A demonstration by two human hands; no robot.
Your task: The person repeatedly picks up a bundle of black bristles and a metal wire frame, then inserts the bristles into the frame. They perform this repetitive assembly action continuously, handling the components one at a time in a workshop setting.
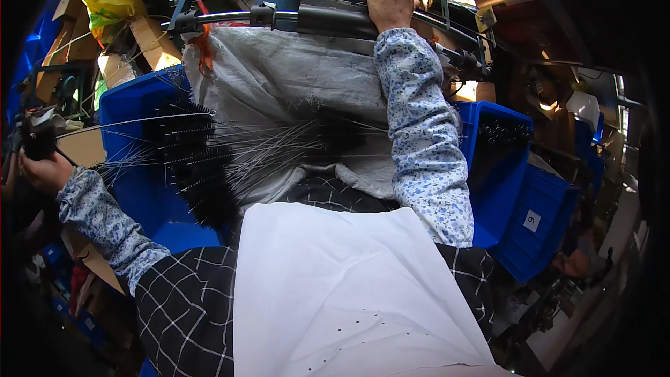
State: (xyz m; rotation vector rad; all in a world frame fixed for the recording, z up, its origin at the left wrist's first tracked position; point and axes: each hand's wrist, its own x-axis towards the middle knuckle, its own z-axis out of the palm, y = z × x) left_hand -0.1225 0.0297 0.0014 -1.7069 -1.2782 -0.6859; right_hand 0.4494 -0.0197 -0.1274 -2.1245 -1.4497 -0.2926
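Left hand: my left hand (47, 173) is out at the far left, its fingers bent up against a dark, blurred object (38, 138); I can't tell how tightly they close on it.
Left arm: reaches out from beside my lap, elbow bent, in a blue-patterned sleeve (105, 213).
Right hand: my right hand (391, 5) lies back-up on the rail frame (335, 19), fingers forward and slightly bent; their grip I can't make out.
Right arm: extended forward, almost straight.
Hands: well apart.
Black brushes: the bristly heads (199, 160) lie left of centre, between my hands, wire stems (269, 150) pointing right over the grey-white sheet (293, 63).
Blue bins: one at left (127, 108), one at right (499, 167).
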